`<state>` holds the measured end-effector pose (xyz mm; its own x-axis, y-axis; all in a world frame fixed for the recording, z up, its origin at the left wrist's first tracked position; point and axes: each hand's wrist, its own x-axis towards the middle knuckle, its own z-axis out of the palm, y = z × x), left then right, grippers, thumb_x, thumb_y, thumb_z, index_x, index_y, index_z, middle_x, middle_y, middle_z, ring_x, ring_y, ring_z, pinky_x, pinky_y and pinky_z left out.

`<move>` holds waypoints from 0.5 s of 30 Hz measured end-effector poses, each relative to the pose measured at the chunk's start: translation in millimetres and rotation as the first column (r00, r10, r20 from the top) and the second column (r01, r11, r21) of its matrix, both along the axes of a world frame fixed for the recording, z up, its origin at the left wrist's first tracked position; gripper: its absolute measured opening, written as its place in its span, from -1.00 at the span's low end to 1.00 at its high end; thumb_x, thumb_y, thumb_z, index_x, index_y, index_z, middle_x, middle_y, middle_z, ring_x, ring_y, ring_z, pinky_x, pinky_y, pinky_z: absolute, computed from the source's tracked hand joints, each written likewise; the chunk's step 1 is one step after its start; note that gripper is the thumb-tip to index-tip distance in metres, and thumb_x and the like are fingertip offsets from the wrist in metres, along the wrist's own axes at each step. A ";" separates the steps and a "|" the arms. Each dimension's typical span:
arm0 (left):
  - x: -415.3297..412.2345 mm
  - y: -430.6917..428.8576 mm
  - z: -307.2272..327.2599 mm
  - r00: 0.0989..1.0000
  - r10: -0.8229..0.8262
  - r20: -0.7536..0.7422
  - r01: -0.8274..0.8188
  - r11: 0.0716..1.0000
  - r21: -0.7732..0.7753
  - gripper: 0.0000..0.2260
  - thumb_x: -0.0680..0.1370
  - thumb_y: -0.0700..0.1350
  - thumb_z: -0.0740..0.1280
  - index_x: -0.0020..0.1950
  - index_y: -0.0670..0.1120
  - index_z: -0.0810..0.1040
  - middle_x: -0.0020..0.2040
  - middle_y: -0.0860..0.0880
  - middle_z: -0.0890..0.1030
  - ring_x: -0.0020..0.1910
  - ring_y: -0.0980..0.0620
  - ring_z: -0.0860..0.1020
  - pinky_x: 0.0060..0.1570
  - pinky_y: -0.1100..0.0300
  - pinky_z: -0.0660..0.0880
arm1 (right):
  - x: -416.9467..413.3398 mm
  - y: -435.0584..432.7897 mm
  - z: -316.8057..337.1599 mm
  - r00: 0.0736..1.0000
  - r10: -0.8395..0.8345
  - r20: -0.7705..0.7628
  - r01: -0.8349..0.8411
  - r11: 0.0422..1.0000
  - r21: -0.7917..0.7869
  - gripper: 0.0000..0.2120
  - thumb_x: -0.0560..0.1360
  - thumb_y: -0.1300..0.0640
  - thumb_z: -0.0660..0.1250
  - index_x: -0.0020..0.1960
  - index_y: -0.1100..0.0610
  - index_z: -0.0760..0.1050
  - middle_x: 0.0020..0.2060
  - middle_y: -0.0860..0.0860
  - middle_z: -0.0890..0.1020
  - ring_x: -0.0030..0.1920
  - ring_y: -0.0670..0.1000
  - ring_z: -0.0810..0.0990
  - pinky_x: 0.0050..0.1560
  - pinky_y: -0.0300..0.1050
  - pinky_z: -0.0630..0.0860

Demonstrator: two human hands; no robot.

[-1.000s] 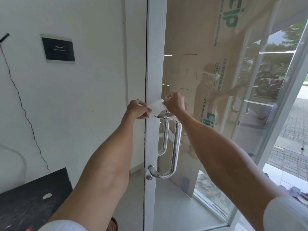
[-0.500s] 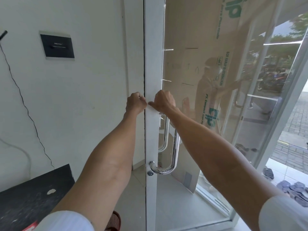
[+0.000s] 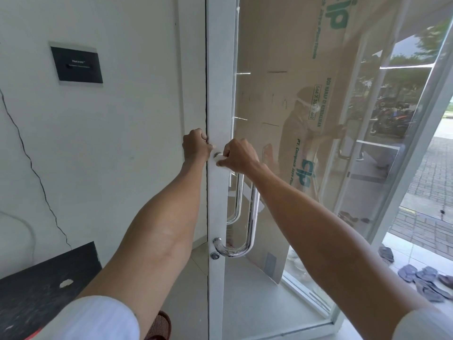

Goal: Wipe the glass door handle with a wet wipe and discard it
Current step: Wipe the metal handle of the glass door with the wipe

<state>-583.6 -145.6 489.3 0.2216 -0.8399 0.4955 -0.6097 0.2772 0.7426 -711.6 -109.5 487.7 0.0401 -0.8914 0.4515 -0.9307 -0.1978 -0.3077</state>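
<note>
**Both hands at the top of the door handle**

On the wall at left hangs a black plate point(image 3: 76, 65). The left hand point(image 3: 196, 147) is curled into a fist against the edge of the white door frame point(image 3: 219, 94); what it grips cannot be told. Just beside it, the right hand point(image 3: 239, 157) pinches a white wipe point(image 3: 219, 158) around the top mount of the chrome handle point(image 3: 251, 212), whose bar runs down the glass door point(image 3: 318, 119).

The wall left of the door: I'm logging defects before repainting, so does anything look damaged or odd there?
Yes. A thin dark jagged crack runs down the white wall, from below the black plaque towards the dark tabletop, which carries a small pale chip.
</note>
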 end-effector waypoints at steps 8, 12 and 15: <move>0.5 -3.3 -2.1 0.998 0.009 -0.060 -0.010 1.000 -0.020 -0.79 0.45 -0.11 0.47 -0.01 -0.22 0.62 -0.07 -0.16 0.68 -0.05 -0.14 0.61 -0.09 0.19 0.44 | 23.7 -2.6 -6.2 0.991 -0.065 -0.117 0.057 0.996 -0.072 -0.90 0.44 0.21 0.35 -0.08 0.23 0.52 -0.13 0.19 0.61 -0.13 0.23 0.61 -0.27 -0.06 0.40; -1.1 -3.7 -3.3 1.000 0.007 -0.011 -0.007 1.000 -0.026 -0.62 0.48 -0.08 0.46 0.26 -0.18 0.55 -0.02 -0.17 0.69 0.05 -0.14 0.61 0.10 0.13 0.46 | 19.9 -6.3 -12.2 0.991 -0.041 -0.130 0.029 0.995 -0.096 -0.90 0.44 0.22 0.32 -0.09 0.26 0.53 -0.16 0.21 0.62 -0.12 0.23 0.61 -0.23 -0.05 0.47; -4.2 -6.5 -3.4 0.999 0.027 0.019 -0.026 0.999 -0.022 -0.59 0.49 -0.10 0.46 0.31 -0.17 0.54 0.06 -0.19 0.68 0.16 -0.16 0.58 0.22 0.08 0.44 | 12.1 -8.1 -15.5 0.990 -0.010 -0.142 -0.005 0.995 -0.102 -0.86 0.40 0.18 0.34 -0.10 0.21 0.61 -0.23 0.18 0.63 -0.19 0.21 0.62 -0.18 0.00 0.59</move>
